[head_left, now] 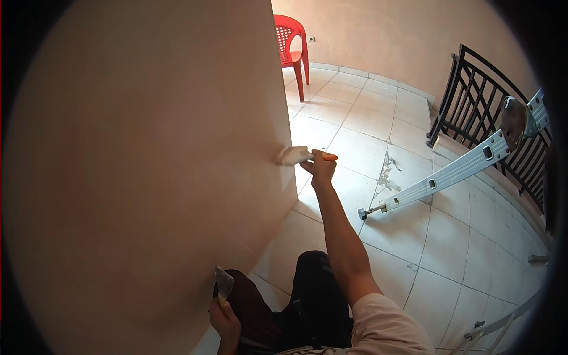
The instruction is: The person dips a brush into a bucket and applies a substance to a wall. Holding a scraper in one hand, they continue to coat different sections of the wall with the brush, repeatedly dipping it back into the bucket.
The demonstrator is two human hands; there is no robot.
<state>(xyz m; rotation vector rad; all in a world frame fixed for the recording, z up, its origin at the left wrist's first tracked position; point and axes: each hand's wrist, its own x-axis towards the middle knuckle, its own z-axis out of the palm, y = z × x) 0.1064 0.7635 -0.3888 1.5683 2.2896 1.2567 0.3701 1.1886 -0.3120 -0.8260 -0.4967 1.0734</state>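
1. Against the pale wall (148,165), at its outer corner edge, the right hand (319,167) presses a putty knife (294,155) whose blade lies flat on the plaster; the orange handle (327,157) sticks out past the knuckles.
2. That grip is clamped round the handle, arm stretched out straight from the shoulder.
3. Lower down, near the person's knee, the left hand (223,319) is closed on a second scraper (223,283), its blade pointing up and lying just beside the wall; whether it touches cannot be told.
4. Dark trousers (313,296) show below, over a tiled floor (367,124).
5. To the right an aluminium ladder (449,174) lies slanted on the tiles, its upper end against a black metal railing (479,100).
6. Beyond the wall corner stands a red plastic chair (291,41), well apart from both hands.
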